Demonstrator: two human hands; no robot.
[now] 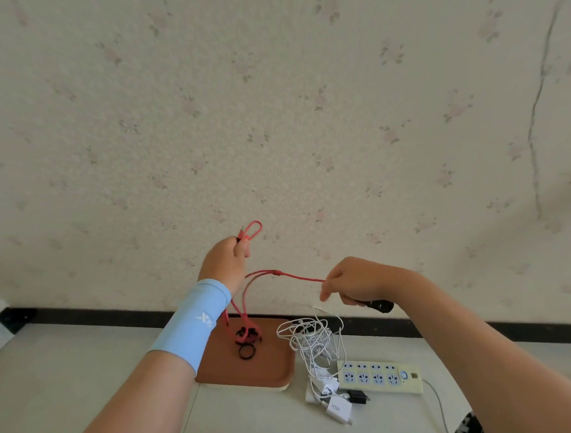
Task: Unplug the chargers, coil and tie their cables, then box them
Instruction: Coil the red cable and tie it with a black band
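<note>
My left hand (228, 257) is raised in front of the wall and grips a small loop of the red cable (299, 277). The cable runs taut to my right hand (353, 280), which pinches it and also holds a black cylindrical plug end (379, 305). Two red strands hang down from the left hand to the brown tray (272, 369). A tangle of white cables (313, 337) lies beside the tray. White charger bricks (337, 409) and a small black charger (358, 395) lie unplugged in front of the pale yellow power strip (378, 375).
Several black cable ties (248, 344) lie on the tray. The strip's grey cord (439, 403) runs off to the lower right. A dark baseboard (84, 314) marks where the floor meets the papered wall. A blue sleeve (194, 323) covers my left wrist.
</note>
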